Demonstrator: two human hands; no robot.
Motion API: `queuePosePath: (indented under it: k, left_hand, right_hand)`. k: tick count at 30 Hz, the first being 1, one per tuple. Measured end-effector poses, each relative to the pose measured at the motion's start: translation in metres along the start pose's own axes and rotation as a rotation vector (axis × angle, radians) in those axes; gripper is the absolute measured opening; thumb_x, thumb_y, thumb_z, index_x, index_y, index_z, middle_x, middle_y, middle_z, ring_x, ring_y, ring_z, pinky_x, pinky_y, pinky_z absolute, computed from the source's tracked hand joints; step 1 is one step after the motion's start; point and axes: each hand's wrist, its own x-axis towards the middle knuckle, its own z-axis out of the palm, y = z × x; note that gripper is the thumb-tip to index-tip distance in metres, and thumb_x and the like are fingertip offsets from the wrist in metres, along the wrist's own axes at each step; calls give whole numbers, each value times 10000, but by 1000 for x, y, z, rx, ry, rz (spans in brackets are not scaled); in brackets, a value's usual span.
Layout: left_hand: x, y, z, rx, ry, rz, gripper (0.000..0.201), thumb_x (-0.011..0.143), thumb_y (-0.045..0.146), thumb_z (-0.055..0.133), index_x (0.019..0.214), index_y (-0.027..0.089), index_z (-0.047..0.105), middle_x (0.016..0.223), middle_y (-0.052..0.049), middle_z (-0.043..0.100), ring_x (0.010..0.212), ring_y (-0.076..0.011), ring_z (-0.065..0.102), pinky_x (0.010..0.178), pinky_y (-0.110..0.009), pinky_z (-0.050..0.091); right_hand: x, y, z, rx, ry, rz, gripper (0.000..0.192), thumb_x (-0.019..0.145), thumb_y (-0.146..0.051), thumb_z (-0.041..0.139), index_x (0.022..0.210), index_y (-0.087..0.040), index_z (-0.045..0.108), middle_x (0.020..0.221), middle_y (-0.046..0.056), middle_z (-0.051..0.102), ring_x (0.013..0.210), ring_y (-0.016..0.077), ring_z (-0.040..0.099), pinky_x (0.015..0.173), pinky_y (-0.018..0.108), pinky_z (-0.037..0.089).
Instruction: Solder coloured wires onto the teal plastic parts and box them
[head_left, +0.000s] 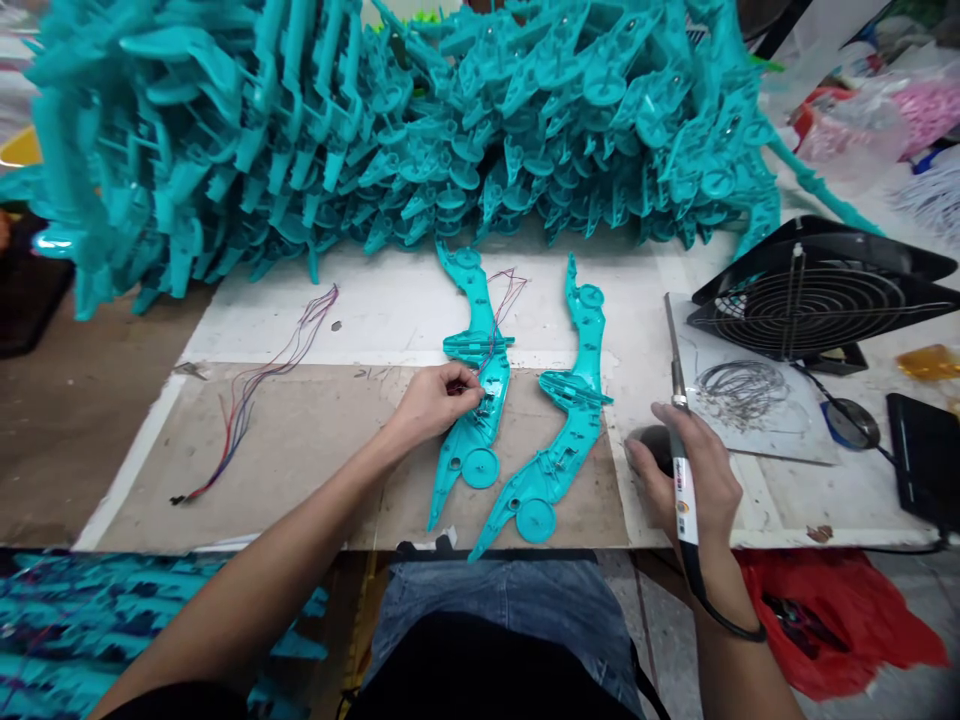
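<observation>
Two teal plastic bow-shaped shell pieces, a left one [491, 385] and a right one [583, 425], lie side by side on the table. My left hand [442, 395] is closed in a pinch over the middle of the left shell, on thin red and purple wires [496, 318]. Those wires loop up past the shell's upper half; their ends under my fingers are hidden. In my right hand [701, 470] is a white-handled soldering iron [684, 490], its tip pointing away from me. A dark round object [654, 447] sits partly behind that hand.
Teal shells [480, 130] are heaped across the back. A wire bundle [259, 385] lies at left. To the right are a black fan [802, 290], a coil of thin wire [742, 390] on a white board [787, 435], and a black phone-like slab [926, 455]. A red bag [862, 620] is below the edge.
</observation>
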Motion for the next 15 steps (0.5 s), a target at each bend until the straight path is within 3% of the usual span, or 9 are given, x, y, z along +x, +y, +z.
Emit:
queuePosePath:
  k: [5,9,11,13,15]
  left_hand:
    - [-1,3,1,-10,6,-14,167,651,325,659,625,165,616,672,-15,646,616,-126,552,598,-247,456]
    - [-3,2,0,-26,5,-32,177,654,329,679,635,162,625,658,-7,631,609,-120,541,582,-238,441]
    - [-4,1,-1,-47,7,-46,187,656,337,700,653,161,637,675,-9,639,614,-119,541,571,-232,434]
    - [-6,1,-2,-67,15,-68,215,652,361,729,674,163,648,703,-15,653,612,-118,539,545,-224,422]
    - [-7,3,-4,-88,10,-101,258,643,399,755,685,166,654,718,-19,658,594,-114,528,512,-218,401]
  right_hand:
    - [-2,-28,-4,227,52,-64,354,924,-352,539,1230,-200,632,946,89,704,1024,256,646,924,445,520]
    - [-2,-58,0,456,13,-91,280,887,-319,607,1137,-207,670,906,80,705,873,234,678,775,402,561]
    - [-3,-56,1,473,143,20,281,918,-305,559,1164,-203,648,875,69,712,809,216,693,729,383,570]
    - [-6,-44,-3,370,275,155,314,949,-333,500,1196,-184,622,916,80,719,830,214,704,779,396,573]
    - [-12,-25,-9,178,256,239,372,899,-385,587,1204,-174,610,1034,104,710,957,237,691,897,423,546]
